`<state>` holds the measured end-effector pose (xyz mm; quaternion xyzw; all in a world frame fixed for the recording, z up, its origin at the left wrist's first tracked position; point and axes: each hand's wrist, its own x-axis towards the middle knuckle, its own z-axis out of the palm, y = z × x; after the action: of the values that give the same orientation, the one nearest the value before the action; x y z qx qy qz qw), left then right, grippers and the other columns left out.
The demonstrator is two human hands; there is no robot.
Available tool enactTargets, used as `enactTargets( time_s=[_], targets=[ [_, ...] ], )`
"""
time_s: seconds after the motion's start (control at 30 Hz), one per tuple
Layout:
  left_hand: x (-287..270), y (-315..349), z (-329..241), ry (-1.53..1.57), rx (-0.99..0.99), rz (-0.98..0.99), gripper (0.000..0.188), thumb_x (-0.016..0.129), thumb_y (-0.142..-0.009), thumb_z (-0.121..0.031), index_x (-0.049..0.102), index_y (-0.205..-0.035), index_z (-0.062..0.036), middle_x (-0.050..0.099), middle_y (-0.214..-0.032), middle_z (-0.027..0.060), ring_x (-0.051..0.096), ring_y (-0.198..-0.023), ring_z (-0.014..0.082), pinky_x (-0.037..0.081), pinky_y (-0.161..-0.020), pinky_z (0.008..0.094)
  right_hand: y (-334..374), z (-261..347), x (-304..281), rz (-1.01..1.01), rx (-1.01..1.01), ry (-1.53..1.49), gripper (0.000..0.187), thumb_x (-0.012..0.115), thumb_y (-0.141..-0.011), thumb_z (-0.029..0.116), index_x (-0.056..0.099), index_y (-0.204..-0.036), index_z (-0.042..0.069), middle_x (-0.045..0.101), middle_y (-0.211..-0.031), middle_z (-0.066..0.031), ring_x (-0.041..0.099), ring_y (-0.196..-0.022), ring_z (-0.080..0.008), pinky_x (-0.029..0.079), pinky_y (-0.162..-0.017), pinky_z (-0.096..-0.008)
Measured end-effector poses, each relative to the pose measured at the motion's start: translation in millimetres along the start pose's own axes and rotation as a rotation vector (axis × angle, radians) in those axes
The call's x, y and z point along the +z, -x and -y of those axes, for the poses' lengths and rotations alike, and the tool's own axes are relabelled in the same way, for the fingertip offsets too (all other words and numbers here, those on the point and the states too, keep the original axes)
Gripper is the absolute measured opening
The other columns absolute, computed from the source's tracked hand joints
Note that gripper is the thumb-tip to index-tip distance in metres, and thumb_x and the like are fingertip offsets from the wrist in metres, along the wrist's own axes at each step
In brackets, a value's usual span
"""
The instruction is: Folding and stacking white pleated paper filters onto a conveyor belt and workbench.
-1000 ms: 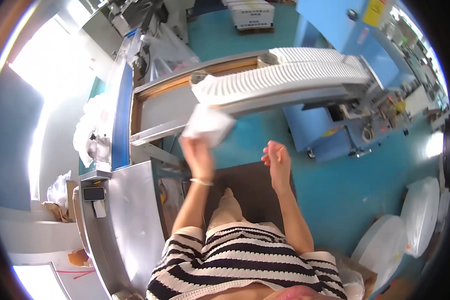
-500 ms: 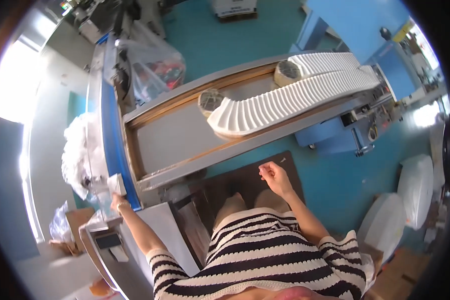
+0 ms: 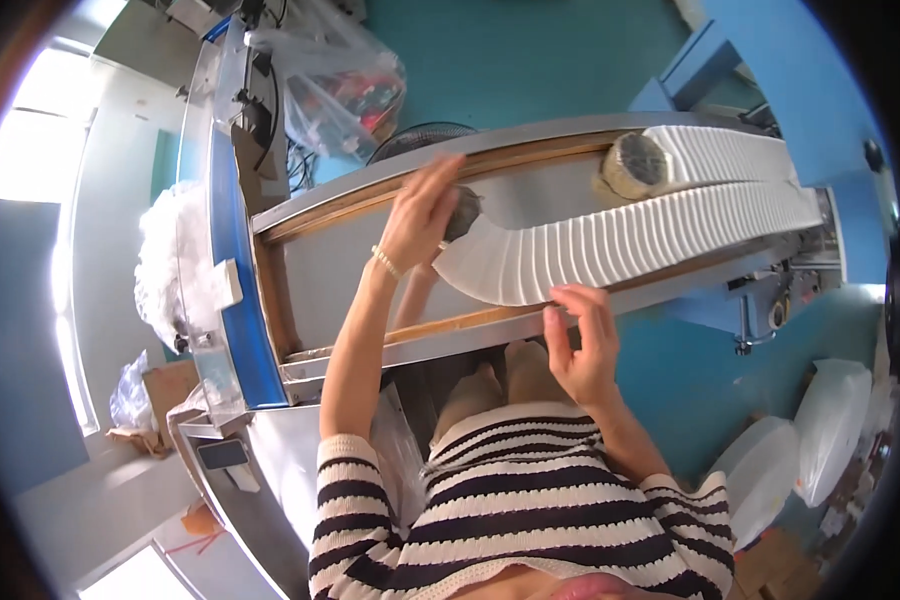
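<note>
One white pleated row (image 3: 610, 237) is running L–R: L hand (image 3: 420, 222), fingers extended, by L end; R hand (image 3: 584, 350), fingers parted, nr front edge.

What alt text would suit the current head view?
A person's left hand is at a round block ending a curved row of thin white pieces in a long trough; the right hand is by the row's near edge. A white packet lies on a blue belt at left.
</note>
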<state>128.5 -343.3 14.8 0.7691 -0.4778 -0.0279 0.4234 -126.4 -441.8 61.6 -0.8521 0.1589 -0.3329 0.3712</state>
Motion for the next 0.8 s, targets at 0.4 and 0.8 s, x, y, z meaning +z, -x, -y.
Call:
enactTargets(
  time_s=[0.4, 0.8],
  targets=[
    [-20.4, 64.7, -85.7, -0.754, -0.644, 0.083, 0.019, 0.065, -0.082, -0.007, 0.064, -0.101, -0.0030, 0.059, -0.105, 0.0132, 0.055, -0.102, 0.0309, 0.043, -0.086, 0.0441, -4.7, -49.4, -44.7, 0.313, 0.019, 0.105, 0.024, 0.072, -0.082, 0.012, 0.058, -0.101, 0.009, 0.054, -0.105, -0.0089, 0.053, -0.084, -0.0226, 0.046, -0.067, -0.0295],
    [42.4, 72.7, -97.6, -0.288, 0.176, 0.366, 0.037, 0.071, -0.081, -0.024, 0.069, -0.117, -0.0310, 0.052, -0.105, -0.0053, 0.047, -0.097, 0.0103, 0.045, -0.076, 0.0198, 2.9, -68.5, -25.4, 0.403, 0.014, 0.292, 0.035, 0.082, -0.072, 0.025, 0.061, -0.097, 0.012, 0.054, -0.100, -0.0022, 0.050, -0.079, -0.0190, 0.042, -0.067, -0.0293]
  ],
)
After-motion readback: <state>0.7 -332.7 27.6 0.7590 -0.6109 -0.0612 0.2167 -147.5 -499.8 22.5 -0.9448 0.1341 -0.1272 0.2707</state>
